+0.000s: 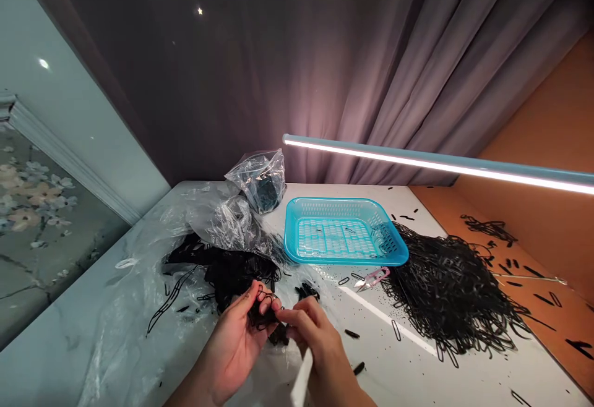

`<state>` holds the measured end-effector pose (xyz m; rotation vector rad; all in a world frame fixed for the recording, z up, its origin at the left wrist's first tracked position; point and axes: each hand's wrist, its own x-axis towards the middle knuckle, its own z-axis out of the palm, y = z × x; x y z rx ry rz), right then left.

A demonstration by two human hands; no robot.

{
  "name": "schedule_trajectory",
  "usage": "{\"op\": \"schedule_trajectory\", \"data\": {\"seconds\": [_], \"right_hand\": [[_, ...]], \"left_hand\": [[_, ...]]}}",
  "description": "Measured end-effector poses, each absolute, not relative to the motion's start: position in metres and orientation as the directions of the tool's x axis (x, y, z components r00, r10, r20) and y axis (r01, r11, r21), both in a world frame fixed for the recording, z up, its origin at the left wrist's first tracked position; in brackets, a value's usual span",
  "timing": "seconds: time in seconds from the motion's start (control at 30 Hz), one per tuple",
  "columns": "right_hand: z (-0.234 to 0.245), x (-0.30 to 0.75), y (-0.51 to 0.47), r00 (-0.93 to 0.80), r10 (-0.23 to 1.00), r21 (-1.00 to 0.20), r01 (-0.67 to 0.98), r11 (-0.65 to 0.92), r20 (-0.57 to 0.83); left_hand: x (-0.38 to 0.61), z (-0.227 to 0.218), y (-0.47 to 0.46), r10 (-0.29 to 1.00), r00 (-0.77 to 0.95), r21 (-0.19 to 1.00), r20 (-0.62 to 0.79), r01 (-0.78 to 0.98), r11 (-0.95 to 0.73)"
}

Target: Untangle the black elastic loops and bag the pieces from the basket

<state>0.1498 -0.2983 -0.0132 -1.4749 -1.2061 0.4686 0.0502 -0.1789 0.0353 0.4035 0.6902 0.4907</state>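
Note:
My left hand (234, 342) is curled round a small bunch of thin black elastic bands (263, 308), held low at the front of the table. My right hand (310, 326) meets it from the right and pinches the same bands between thumb and fingers. Just behind my hands a dark heap of black bands (227, 268) lies on crumpled clear plastic sheet (139, 271). A far bigger pile of black bands (450, 283) spreads over the table to the right. Between the two piles stands a turquoise plastic basket (341, 258), nearly bare inside.
Small pink-handled snips (374, 278) lie in front of the basket. A clear bag with dark contents (262, 181) stands behind it. A lit tube lamp (436, 162) crosses above the table. Loose bands are scattered on the orange surface (533, 258) at right. A grey curtain (325, 67) hangs behind.

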Motion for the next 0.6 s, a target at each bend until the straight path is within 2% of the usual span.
{"op": "schedule_trajectory", "data": {"seconds": [0.17, 0.23, 0.3, 0.37, 0.43, 0.53, 0.6], "right_hand": [[-0.022, 0.141, -0.285, 0.404, 0.84, -0.855, 0.503, 0.125, 0.361], [-0.019, 0.143, -0.282, 0.438, 0.826, -0.868, 0.483, 0.114, 0.353], [-0.013, 0.146, -0.28, 0.485, 0.817, -0.906, 0.41, 0.103, 0.312], [-0.007, 0.15, -0.279, 0.534, 0.814, -0.958, 0.27, 0.092, 0.228], [-0.001, 0.155, -0.279, 0.559, 0.824, -0.996, 0.05, 0.08, 0.095], [0.003, 0.161, -0.279, 0.483, 0.867, -0.953, -0.301, 0.037, -0.119], [0.003, 0.163, -0.279, 0.407, 0.893, -0.904, -0.427, -0.001, -0.193]], "left_hand": [[0.047, 0.03, -0.185, 0.565, 0.587, 0.492, -0.58, -0.3, 0.817], [0.047, 0.03, -0.187, 0.555, 0.59, 0.5, -0.586, -0.276, 0.821], [0.047, 0.032, -0.188, 0.596, 0.571, 0.569, -0.564, -0.255, 0.782], [0.046, 0.034, -0.187, 0.654, 0.556, 0.668, -0.513, -0.219, 0.711], [0.046, 0.034, -0.185, 0.693, 0.569, 0.761, -0.441, -0.171, 0.625], [0.044, 0.03, -0.183, 0.714, 0.603, 0.85, -0.355, -0.11, 0.516], [0.044, 0.028, -0.182, 0.72, 0.602, 0.87, -0.346, -0.081, 0.486]]}}
